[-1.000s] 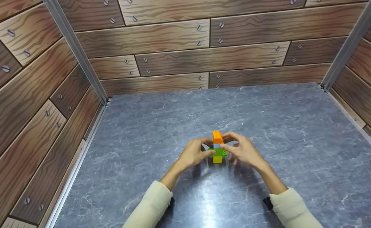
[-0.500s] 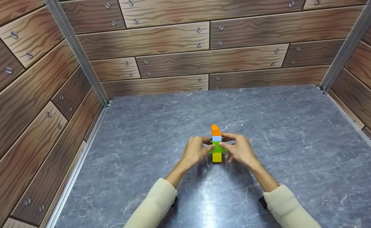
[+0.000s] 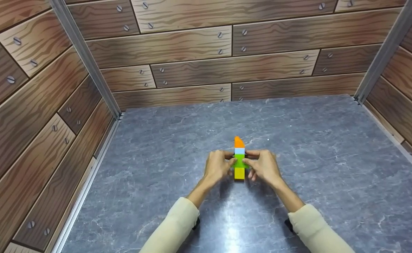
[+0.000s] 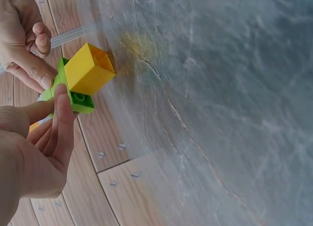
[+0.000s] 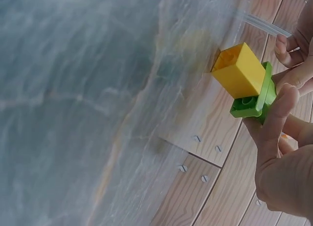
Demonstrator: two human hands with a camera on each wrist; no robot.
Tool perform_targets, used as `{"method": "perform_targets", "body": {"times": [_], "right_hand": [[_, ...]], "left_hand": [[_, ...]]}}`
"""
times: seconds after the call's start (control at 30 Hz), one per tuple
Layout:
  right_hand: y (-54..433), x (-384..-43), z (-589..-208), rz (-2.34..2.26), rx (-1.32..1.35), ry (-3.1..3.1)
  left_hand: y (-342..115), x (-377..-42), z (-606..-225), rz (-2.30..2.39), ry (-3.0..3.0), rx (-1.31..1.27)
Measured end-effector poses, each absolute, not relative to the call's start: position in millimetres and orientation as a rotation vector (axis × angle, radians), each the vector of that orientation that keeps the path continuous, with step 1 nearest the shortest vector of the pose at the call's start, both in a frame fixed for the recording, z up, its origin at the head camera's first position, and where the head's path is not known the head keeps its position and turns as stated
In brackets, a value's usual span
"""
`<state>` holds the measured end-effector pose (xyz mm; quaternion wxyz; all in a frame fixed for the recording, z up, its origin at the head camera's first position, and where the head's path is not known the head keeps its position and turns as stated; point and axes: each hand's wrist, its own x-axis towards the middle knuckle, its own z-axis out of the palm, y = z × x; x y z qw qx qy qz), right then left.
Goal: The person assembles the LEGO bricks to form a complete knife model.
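Observation:
An upright stack of toy building bricks stands between the two hands in the head view. From the top it has a sloped orange brick (image 3: 239, 142), a light blue brick (image 3: 239, 151), a green section (image 3: 240, 161) and a yellow brick (image 3: 239, 173). My left hand (image 3: 216, 166) pinches the green section from the left, thumb toward me. Opposite it, my right hand (image 3: 264, 166) pinches the same section from the right. Both wrist views show the hollow underside of the yellow brick (image 4: 88, 69), apparently just off the surface. Fingers hide much of the upper bricks there.
A grey marbled tabletop (image 3: 171, 140) spreads around the hands. Wood-plank-patterned walls (image 3: 192, 45) enclose it at the back, left and right, with metal posts (image 3: 86, 59) at the corners.
The stack has gone from leaning, with the orange top's studs showing, to more upright. Both hands have closed in on the green section; the right fingers moved down from the blue and orange bricks.

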<state>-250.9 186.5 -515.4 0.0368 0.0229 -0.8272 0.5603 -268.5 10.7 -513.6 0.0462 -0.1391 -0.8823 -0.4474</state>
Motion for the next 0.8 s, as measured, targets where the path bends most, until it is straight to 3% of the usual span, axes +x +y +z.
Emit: {"method": "perform_targets", "body": {"times": [0.33,0.8], "right_hand": [[183,-260,-525,1.598,0.049,-2.548],[183,-267,-530,1.619,0.026,-2.621]], "left_hand": [[4,-275,-521,-1.72,-2.664,-0.376],[5,-278,-526,-1.767,-2.711,-0.372]]}}
